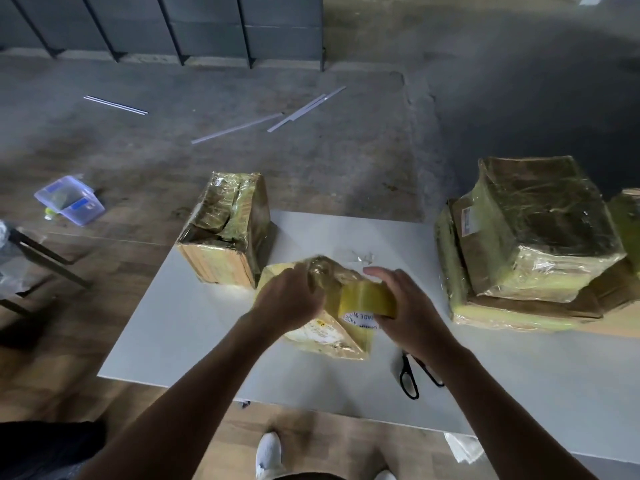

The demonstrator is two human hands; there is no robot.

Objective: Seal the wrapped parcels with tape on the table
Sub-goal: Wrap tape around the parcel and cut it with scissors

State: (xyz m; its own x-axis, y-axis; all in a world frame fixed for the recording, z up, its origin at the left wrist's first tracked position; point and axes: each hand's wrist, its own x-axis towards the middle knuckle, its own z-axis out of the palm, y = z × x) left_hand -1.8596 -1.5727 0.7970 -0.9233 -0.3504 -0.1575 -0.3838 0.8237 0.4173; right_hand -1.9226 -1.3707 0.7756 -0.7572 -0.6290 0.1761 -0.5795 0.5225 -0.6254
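A small parcel (325, 336) wrapped in yellowish film lies at the middle of the white table (166, 327). My left hand (289, 299) presses down on its top left. My right hand (405, 306) grips a roll of yellow tape (363, 301) held against the parcel's top right. A stretch of tape seems to run from the roll toward my left hand. A taller wrapped box (228, 233) stands at the table's far left corner. Large wrapped parcels (533, 240) are stacked on the right.
Black-handled scissors (414, 374) lie on the table just right of my right forearm. A scrap of clear film (363, 257) sits behind the parcel. On the floor are a clear plastic container (69, 199), thin white strips (239, 128) and a dark stool frame (41, 258).
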